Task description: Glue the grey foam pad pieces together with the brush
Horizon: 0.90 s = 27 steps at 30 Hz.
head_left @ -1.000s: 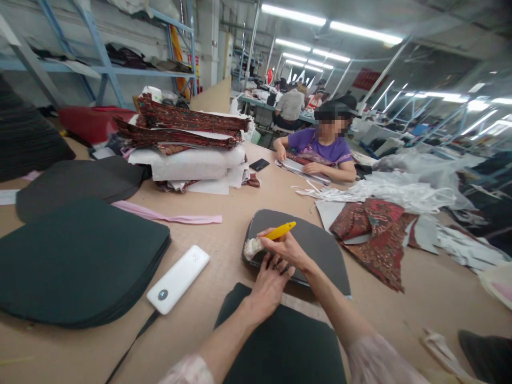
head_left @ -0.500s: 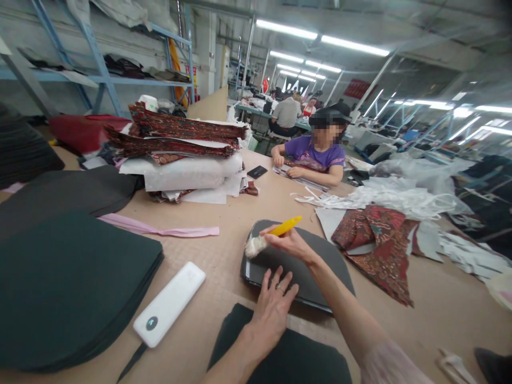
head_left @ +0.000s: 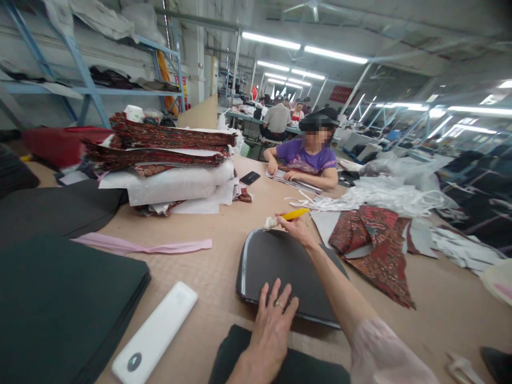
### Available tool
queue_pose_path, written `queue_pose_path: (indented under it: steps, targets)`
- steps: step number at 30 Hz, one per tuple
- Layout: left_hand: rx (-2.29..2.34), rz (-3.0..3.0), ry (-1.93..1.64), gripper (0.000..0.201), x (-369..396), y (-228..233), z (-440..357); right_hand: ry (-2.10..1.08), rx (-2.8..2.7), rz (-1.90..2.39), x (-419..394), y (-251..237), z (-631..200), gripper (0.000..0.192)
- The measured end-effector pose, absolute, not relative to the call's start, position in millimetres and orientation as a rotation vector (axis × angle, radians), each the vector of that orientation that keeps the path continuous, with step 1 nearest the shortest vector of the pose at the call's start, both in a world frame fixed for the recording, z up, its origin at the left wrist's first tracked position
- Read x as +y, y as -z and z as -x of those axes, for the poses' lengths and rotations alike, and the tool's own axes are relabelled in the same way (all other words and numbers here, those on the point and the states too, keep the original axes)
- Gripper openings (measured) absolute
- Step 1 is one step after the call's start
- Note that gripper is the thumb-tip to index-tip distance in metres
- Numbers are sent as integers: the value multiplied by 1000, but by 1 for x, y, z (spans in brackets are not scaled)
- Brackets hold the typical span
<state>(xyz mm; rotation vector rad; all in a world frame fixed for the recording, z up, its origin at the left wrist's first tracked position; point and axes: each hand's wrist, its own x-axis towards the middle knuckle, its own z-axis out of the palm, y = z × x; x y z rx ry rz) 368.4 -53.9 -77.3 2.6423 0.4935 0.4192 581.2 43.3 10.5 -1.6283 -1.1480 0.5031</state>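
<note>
A dark grey rounded pad (head_left: 280, 266) lies flat on the brown table (head_left: 224, 224) in front of me. My left hand (head_left: 272, 325) presses flat on its near edge, fingers spread, a ring on one finger. My right hand (head_left: 296, 226) grips a yellow-handled brush (head_left: 288, 216) with pale bristles, held at the pad's far edge. Another dark pad (head_left: 280, 365) lies under my left forearm at the table's near edge.
A white power bank (head_left: 154, 336) lies left of my hand. Dark pad stacks (head_left: 60, 298) fill the left. A pink strip (head_left: 144, 246), piled patterned fabric (head_left: 168, 160) and red patterned pieces (head_left: 372, 237) surround the pad. A person in purple (head_left: 308, 160) works across the table.
My right hand has carried the brush from the pad's near left edge up to its far edge. My left hand slid back to the near edge. The camera tilted upward.
</note>
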Motion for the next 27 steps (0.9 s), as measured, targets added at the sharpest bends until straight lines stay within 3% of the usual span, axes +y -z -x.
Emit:
queue_pose_path:
  steps: [9,18,27]
  targets:
    - [521,-2728,-426,52,-53,81,-370,-748,-1369,1626,45,-29,-591,35]
    - [544,-2772,-563,48,-51,84,-375,-615,-1192,1758,-10,-16,-668,32]
    - [531,-2896,-799,59,-48,100,-379,-462,-960,1786,-94,-12,-703,35]
